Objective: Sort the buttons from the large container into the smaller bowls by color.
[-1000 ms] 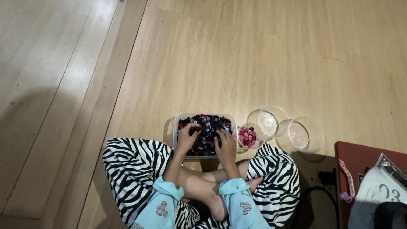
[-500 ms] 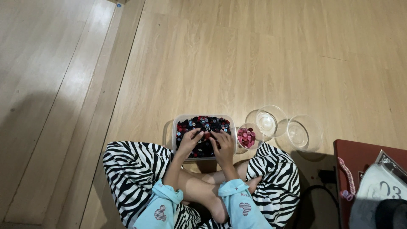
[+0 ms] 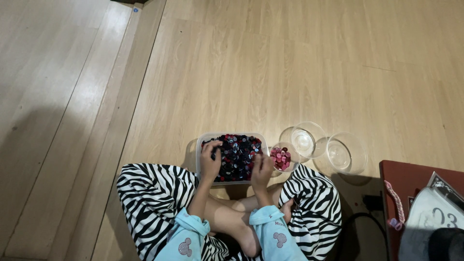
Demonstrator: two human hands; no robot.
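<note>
Sitting cross-legged on a wood floor (image 3: 251, 63), a person in zebra-stripe pants w/ light blue sleeves has both hands in a clear rectangular tub (image 3: 199, 145) packed w/ small round pieces (image 3: 239, 152), mostly dark, some red & blue. Tub sits on the floor right in front of the crossed legs, touching the knees' edge. Left hand (image 3: 210, 162) is over the tub's left part, fingers curled down onto the pieces; can't tell if it's pinching 1 or just resting. Right hand (image 3: 262, 170) is at the tub's right near corner, fingers bent onto the pieces, grip also too small to tell. Just right of the tub, touching it, is a small clear bowl (image 3: 290, 166) holding pink & red pieces (image 3: 280, 158). Beyond that are 2 more clear bowls: 1 (image 3: 309, 139) next to the pink one, the other (image 3: 346, 153) further right, overlapping it at the rim. At far right is a dark red table corner (image 3: 401, 176) w/ a pink-white cord (image 3: 395, 203).
</note>
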